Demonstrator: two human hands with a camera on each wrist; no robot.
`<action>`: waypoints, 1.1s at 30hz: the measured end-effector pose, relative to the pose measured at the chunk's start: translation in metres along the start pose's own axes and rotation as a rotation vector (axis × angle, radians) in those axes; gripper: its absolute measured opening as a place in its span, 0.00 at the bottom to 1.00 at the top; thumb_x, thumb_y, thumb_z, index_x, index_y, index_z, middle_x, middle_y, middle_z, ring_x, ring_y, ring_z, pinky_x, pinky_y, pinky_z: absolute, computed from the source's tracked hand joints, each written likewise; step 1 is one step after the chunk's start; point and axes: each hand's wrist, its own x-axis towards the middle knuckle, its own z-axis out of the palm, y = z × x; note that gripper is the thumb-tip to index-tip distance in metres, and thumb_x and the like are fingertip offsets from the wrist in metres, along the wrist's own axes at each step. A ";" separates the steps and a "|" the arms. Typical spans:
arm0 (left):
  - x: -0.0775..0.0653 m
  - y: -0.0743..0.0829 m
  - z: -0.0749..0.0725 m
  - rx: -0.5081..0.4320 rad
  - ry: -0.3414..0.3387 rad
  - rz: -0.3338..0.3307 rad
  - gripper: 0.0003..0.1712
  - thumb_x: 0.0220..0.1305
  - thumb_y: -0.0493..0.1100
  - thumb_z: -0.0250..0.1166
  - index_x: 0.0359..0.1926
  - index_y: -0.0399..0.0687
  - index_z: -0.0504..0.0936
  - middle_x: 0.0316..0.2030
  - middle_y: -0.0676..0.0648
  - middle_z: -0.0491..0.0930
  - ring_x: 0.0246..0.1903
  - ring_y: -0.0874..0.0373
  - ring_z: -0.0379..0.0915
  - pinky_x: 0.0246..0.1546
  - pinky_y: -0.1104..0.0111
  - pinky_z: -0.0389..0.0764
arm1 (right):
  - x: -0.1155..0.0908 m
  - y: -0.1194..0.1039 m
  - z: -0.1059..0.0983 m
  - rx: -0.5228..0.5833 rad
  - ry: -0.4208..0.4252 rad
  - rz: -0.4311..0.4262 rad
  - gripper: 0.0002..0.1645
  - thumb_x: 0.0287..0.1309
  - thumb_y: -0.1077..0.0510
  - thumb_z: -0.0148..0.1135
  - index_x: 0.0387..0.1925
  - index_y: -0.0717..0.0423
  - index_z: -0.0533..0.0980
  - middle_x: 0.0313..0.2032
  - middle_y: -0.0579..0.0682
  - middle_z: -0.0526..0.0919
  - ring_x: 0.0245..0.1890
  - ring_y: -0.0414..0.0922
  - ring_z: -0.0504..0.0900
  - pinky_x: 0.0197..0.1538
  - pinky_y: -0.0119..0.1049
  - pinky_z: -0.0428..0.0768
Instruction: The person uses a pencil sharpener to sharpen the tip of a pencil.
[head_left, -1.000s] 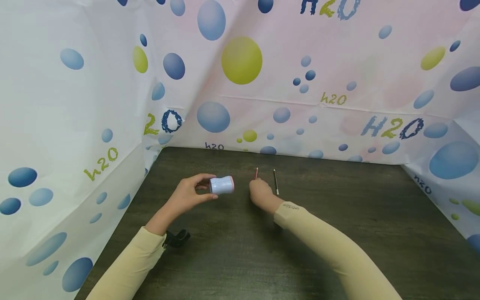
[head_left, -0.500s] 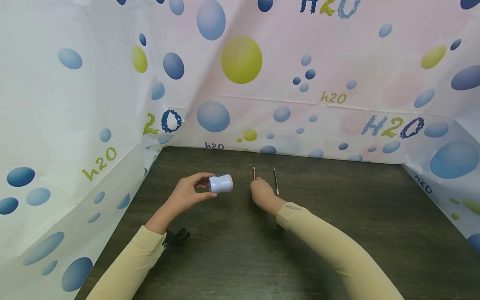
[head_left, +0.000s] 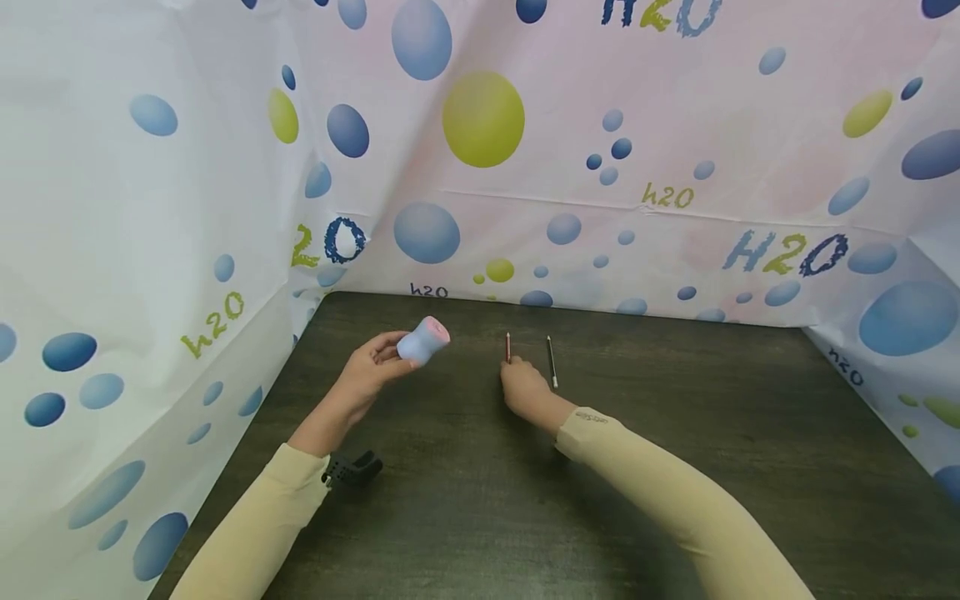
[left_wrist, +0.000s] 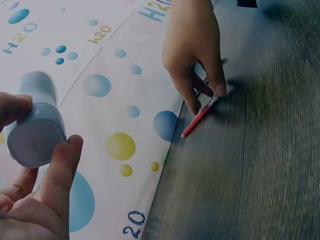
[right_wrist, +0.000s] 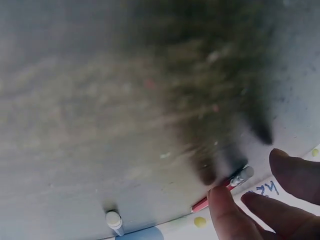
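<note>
My left hand point(head_left: 367, 367) holds a pale blue, waisted pencil sharpener point(head_left: 422, 341) above the table, its pink end tilted up and away. In the left wrist view, the rounded blue base of the sharpener point(left_wrist: 37, 137) sits between thumb and fingers. My right hand point(head_left: 528, 387) is low at a red pencil point(head_left: 507, 346) lying on the table. Seen from the right wrist, one fingertip overlaps the red pencil point(right_wrist: 201, 204) and the thumb point(right_wrist: 295, 172) stands apart, with the pencil's pale end point(right_wrist: 243, 176) showing between them.
A black pencil point(head_left: 552, 362) with a white end lies just right of my right hand, on the dark wooden table point(head_left: 480, 500). A white sheet printed with bubbles and lettering point(head_left: 525, 192) rises along the back and both sides. Something black point(head_left: 352, 469) sits at my left wrist.
My left hand has moved left and turned the sharpener so its pink end faces up. The red pencil shifted slightly left and straightened under my right hand, which has barely moved.
</note>
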 end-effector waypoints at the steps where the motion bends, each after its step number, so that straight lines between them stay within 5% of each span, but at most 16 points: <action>1: 0.000 0.001 0.000 -0.024 -0.007 -0.011 0.39 0.69 0.36 0.63 0.76 0.35 0.58 0.75 0.31 0.62 0.75 0.38 0.61 0.76 0.44 0.64 | -0.001 0.000 0.000 0.006 -0.001 -0.004 0.19 0.71 0.67 0.55 0.60 0.70 0.76 0.55 0.66 0.81 0.48 0.59 0.86 0.48 0.49 0.89; 9: 0.005 0.003 0.005 -0.174 -0.089 -0.068 0.44 0.72 0.35 0.60 0.80 0.40 0.47 0.78 0.33 0.57 0.68 0.53 0.67 0.66 0.69 0.76 | -0.009 0.000 0.002 0.047 -0.010 -0.022 0.25 0.67 0.63 0.64 0.62 0.70 0.74 0.59 0.66 0.79 0.53 0.61 0.84 0.54 0.52 0.87; 14: 0.011 0.002 0.010 -0.276 -0.119 -0.082 0.43 0.75 0.34 0.55 0.82 0.41 0.43 0.80 0.35 0.53 0.71 0.52 0.65 0.76 0.63 0.69 | -0.013 0.000 0.004 0.044 -0.013 -0.039 0.28 0.67 0.62 0.65 0.64 0.71 0.73 0.60 0.67 0.78 0.55 0.61 0.83 0.55 0.52 0.86; 19: 0.016 0.002 0.016 -0.296 -0.096 -0.093 0.40 0.76 0.33 0.54 0.81 0.38 0.46 0.79 0.35 0.55 0.59 0.65 0.72 0.70 0.70 0.74 | -0.015 0.001 0.004 0.051 -0.007 -0.050 0.27 0.67 0.62 0.65 0.64 0.71 0.73 0.61 0.67 0.78 0.55 0.62 0.83 0.55 0.52 0.86; 22: 0.022 0.001 0.018 -0.276 -0.074 -0.098 0.40 0.75 0.33 0.55 0.81 0.38 0.48 0.78 0.35 0.56 0.64 0.58 0.70 0.70 0.69 0.73 | -0.017 0.002 0.004 0.060 -0.007 -0.056 0.27 0.68 0.62 0.64 0.63 0.72 0.73 0.62 0.67 0.78 0.56 0.62 0.82 0.56 0.52 0.86; 26: 0.030 -0.001 0.020 -0.206 -0.053 -0.086 0.42 0.73 0.34 0.58 0.81 0.38 0.49 0.79 0.35 0.56 0.75 0.44 0.60 0.78 0.55 0.65 | -0.018 0.002 0.003 0.069 -0.010 -0.059 0.26 0.68 0.62 0.64 0.63 0.72 0.73 0.62 0.67 0.78 0.56 0.62 0.82 0.57 0.53 0.85; 33: 0.044 -0.007 0.022 0.079 0.031 -0.046 0.45 0.65 0.38 0.68 0.77 0.37 0.58 0.76 0.33 0.62 0.76 0.38 0.60 0.76 0.44 0.65 | -0.019 0.003 0.004 0.062 0.001 -0.067 0.26 0.68 0.62 0.64 0.62 0.72 0.74 0.60 0.67 0.79 0.55 0.62 0.83 0.56 0.53 0.85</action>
